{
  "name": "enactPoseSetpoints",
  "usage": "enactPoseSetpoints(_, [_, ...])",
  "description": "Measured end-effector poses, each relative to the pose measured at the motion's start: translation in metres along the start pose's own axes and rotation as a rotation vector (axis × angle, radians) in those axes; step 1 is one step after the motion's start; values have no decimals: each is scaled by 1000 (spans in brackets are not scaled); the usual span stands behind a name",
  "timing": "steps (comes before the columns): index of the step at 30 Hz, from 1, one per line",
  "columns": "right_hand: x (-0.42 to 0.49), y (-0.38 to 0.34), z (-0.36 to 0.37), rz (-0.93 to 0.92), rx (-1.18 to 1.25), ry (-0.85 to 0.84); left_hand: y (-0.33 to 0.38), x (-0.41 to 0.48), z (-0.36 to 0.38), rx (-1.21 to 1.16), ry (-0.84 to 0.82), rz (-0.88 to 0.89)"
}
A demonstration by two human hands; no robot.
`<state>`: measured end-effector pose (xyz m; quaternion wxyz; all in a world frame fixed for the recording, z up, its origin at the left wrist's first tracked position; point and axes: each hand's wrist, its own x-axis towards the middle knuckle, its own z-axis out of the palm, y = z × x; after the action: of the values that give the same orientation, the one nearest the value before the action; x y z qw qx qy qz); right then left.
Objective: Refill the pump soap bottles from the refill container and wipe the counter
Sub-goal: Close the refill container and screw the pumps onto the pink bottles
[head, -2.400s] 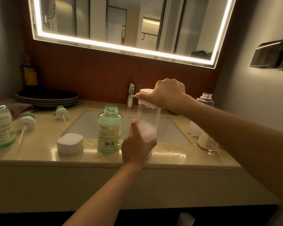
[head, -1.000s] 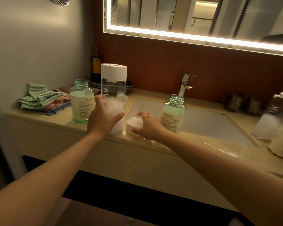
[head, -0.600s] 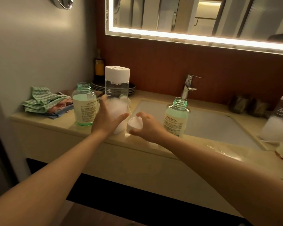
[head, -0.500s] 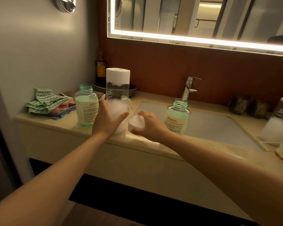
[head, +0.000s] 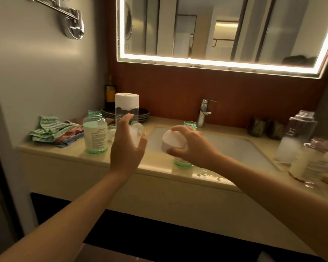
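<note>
A tall clear refill container (head: 126,108) with a white cap is upright near the counter's front edge. My left hand (head: 128,148) wraps around its lower part and hides its base. My right hand (head: 192,148) grips a loose white cap (head: 172,141) and holds it above the counter, in front of an open green-tinted soap bottle (head: 189,124). A second open green-tinted bottle (head: 95,133), mostly full of pale liquid, stands left of the container.
Folded cloths (head: 51,131) lie at the counter's left end. Stacked dark plates (head: 143,114) sit behind the container. The sink (head: 235,148) and faucet (head: 204,112) are in the middle. Two clear bottles (head: 295,137) crowd the right end, with wet spots near the front edge (head: 206,175).
My right hand has lifted the white cap off the counter and turned it. My left hand stays around the tall container. The view has pulled back slightly.
</note>
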<state>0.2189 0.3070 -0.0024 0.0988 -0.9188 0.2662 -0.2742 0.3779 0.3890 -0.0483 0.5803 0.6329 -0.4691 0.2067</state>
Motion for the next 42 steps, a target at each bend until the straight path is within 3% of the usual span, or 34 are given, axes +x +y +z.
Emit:
enactPoseSetpoints(6, [-33,56,-66,133,-88,186,49,-13,58,-127,-167,136])
enactPoseSetpoints(11, [-63,117,-117,285,-146,243,96,-22,122,-236,-268,177])
enactPoseSetpoints(17, [-67,184,-181,418,-231,357,150,-27,215,-369,-447,71])
enactPoseSetpoints(24, [-50,263,-236,551,-203,479,209,-15,322,-572,-749,-177])
enactPoseSetpoints(31, [-23,307,-252,595,-169,457,234,3,398,-731,-1010,-382])
enactPoseSetpoints(36, [-11,317,-253,590,-146,325,235,11,420,-775,-1122,-306])
enactPoseSetpoints(42, [-4,319,-248,571,-165,229,240,15,425,-799,-1027,-266])
